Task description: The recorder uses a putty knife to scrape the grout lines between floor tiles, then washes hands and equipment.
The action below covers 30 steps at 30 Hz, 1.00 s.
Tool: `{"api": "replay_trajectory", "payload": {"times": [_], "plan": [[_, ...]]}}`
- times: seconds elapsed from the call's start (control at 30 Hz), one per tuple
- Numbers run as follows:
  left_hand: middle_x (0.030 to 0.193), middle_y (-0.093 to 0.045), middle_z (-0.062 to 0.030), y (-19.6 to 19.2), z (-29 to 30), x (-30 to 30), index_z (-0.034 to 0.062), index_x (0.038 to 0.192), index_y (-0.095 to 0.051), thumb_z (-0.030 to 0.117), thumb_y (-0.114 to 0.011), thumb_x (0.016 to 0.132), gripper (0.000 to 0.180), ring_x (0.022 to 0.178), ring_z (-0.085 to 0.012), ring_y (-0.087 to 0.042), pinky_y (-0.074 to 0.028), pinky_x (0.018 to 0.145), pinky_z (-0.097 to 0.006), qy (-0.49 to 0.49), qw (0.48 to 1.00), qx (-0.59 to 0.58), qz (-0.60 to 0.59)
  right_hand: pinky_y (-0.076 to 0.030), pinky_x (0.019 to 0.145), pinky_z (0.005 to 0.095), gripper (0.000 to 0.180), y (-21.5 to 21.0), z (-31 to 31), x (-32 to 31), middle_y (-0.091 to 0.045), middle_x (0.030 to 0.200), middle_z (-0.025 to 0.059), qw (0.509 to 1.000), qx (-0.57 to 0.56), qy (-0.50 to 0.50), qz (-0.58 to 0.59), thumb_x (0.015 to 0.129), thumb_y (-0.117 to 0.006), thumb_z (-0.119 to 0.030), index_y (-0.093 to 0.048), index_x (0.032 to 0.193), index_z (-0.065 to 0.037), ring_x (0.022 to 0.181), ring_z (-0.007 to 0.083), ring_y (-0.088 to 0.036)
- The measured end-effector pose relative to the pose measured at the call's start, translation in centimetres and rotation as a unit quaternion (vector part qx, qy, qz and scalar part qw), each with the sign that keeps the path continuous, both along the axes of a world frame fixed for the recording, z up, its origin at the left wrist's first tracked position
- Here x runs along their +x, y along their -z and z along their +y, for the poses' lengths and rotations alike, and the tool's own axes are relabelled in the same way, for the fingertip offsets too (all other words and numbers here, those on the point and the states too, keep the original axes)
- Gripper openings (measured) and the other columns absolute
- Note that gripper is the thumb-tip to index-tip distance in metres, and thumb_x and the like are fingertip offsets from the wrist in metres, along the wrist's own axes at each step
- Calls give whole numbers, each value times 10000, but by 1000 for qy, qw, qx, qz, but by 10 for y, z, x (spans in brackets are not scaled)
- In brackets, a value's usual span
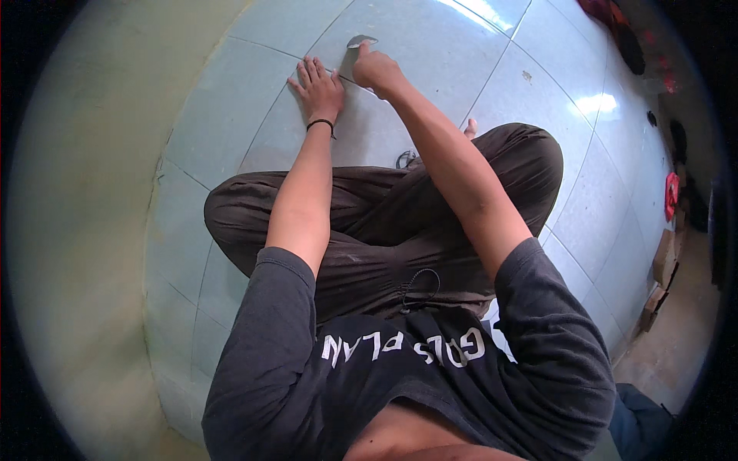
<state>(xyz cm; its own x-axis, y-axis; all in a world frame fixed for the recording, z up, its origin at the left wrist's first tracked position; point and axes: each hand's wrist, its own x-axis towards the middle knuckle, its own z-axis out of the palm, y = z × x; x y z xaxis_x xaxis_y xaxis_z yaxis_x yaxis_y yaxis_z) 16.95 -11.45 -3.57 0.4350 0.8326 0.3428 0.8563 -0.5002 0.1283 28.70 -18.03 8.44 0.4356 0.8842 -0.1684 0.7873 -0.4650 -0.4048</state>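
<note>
Silvery and smooth, probably metal, the flat piece [363,39] shows at the far end of the person's reach, over the pale tiled floor [438,54]. Its long axis runs crosswise, side to side before the person, and it sits just past the tip of a straightened digit of the right hand [377,71], on the side away from the body. That hand is closed, the other fingers curled under, and seems to grip the piece, though from where I stand I cannot tell what kind of tool it is or whether the fist hides a handle.

The right hand is the nearer one, touching the piece. The left hand [320,96] is open, palm down on the tiles with fingers spread and holding nothing; from it the piece lies forward and to the right, near but apart. A dark wristband [320,124] circles the left wrist.

Closer in, dark brown trousers [361,265] cover the crossed legs, and a bare toe [470,128] pokes out beside the right knee. White lettering [393,346] runs across the dark T-shirt [400,384], upside down from this angle; I make out no label on the piece. A yellowish wall [69,230] rises at the left, while cardboard [663,257] and a red item [671,196] lie along the right edge
</note>
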Motion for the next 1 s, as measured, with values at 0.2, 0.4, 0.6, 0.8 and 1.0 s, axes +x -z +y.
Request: {"api": "replay_trajectory", "payload": {"times": [0.2,0.4,0.6,0.8,1.0], "plan": [[1490,-256,-132,0,0,-4,17,1400,-317,352,-339,953,558,1390,-311,-191,-86,1094,-594,0,1000,2,-3,-502,805,424,627,-14,4,1,-606,1105,250,994,-81,-12,68,850,-374,-150,-190,1420,39,971,360,-622],[1481,-275,-130,1,1,-11,19,1391,-331,329,-349,949,540,1390,-309,-192,-91,1100,-580,-6,1000,-12,-19,-513,773,409,669,-27,6,-6,-607,1109,238,987,-136,-23,81,849,-365,-114,-98,1446,23,935,338,-637],[1484,-260,-146,-4,-3,-1,14,1386,-329,335,-322,957,535,1390,-311,-183,-66,1103,-573,10,999,-24,-47,-523,715,413,701,-12,0,9,-622,1076,222,996,-43,12,72,825,-367,-67,-61,1449,28,869,333,-648],[1479,-275,-148,1,0,-18,19,1383,-339,358,-347,951,549,1386,-305,-200,-77,1102,-570,-8,999,-14,-40,-518,696,414,697,-34,8,-11,-633,1013,224,991,-98,-93,10,801,-358,-79,-110,1438,58,798,319,-657],[1473,-288,-147,-8,-3,3,18,1382,-341,385,-340,953,565,1384,-302,-207,-78,1103,-567,3,998,-23,-51,-512,677,406,694,-2,6,13,-653,894,198,999,-26,2,30,801,-354,-74,-143,1461,-21,719,283,-655]]}}
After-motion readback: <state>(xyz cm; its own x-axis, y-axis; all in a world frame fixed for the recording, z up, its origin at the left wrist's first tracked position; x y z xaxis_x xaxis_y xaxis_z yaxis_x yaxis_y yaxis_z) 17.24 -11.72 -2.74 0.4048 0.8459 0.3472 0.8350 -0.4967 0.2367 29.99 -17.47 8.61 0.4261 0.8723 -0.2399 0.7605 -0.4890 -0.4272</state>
